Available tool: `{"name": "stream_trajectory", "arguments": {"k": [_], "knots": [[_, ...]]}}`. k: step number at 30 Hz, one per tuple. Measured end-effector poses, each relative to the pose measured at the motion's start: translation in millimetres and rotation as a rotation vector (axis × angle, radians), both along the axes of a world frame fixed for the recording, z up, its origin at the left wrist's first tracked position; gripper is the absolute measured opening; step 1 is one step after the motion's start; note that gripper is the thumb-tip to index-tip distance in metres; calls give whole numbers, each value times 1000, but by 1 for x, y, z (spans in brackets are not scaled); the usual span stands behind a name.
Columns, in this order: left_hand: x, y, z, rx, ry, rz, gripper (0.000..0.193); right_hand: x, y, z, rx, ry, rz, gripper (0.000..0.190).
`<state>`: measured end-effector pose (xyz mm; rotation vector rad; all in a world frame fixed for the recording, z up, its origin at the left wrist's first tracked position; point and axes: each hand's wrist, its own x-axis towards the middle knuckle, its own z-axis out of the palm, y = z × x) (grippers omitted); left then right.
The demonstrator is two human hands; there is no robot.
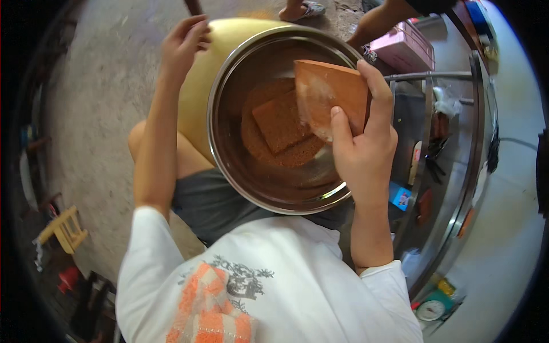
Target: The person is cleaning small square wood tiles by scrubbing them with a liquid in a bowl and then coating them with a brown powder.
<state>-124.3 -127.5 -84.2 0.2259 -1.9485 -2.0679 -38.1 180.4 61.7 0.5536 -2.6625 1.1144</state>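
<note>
A wide steel bowl (216, 128) stands on a yellow round surface (193, 94) before me. Reddish-brown powder (296, 160) covers its bottom, and a square reddish-brown slab (276, 124) lies in the powder. Above the bowl's right side, my right hand (364, 133) grips a flat orange-brown slab (332, 92) with pale smears on its face, thumb on top and fingers around its right edge. Up at the left, beyond the bowl's rim, my left hand (184, 47) is raised with its fingers bent; whether it holds the dark thing just above it, I cannot tell.
Another person's leg (377, 21) and foot (294, 10) are at the top. At right stand a metal-framed rack (429, 77), a pink box (403, 47) and a dial scale (431, 309). A small yellow wooden stool (64, 229) is at lower left on the concrete floor.
</note>
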Motion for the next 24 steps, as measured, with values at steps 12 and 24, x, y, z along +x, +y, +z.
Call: {"name": "stream_trajectory", "arguments": {"k": [12,24], "knots": [[176,155,146,-120,-183,-351,45,47,15,-40,-531,135,-214,54],[174,149,117,691,-443,-403,46,46,57,-12,-1043,-390,62,62]]}}
